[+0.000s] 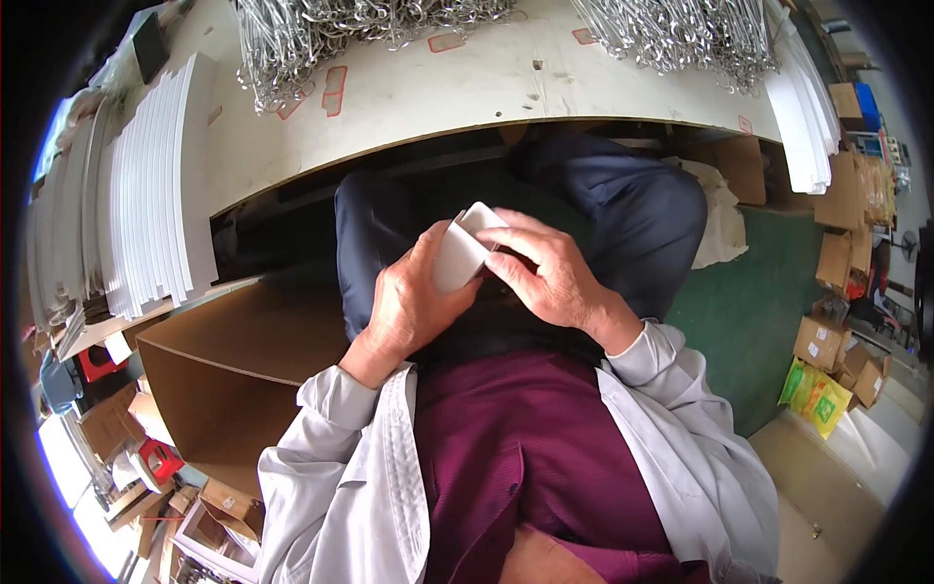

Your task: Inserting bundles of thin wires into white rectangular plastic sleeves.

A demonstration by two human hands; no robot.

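Note:
A small white carton (pixel 457 260) is held over my lap, tilted, with its upper end open. My left hand (pixel 409 300) grips it from the left, the thumb along its side and the fingers wrapped beneath. At the open end, my right hand (pixel 553 274) has its thumb and forefinger closed in at the carton's edge. The other fingers of that hand are slightly blurred. I cannot make out what, if anything, lies inside the carton.
Ahead is a white table (pixel 409 107) bearing heaps of metal hooks (pixel 321 34) and more wire hooks (pixel 681 39). White folded cartons stand in rows at the left (pixel 146 195) and right (pixel 803 127). A large open cardboard box (pixel 214 389) sits left of my legs.

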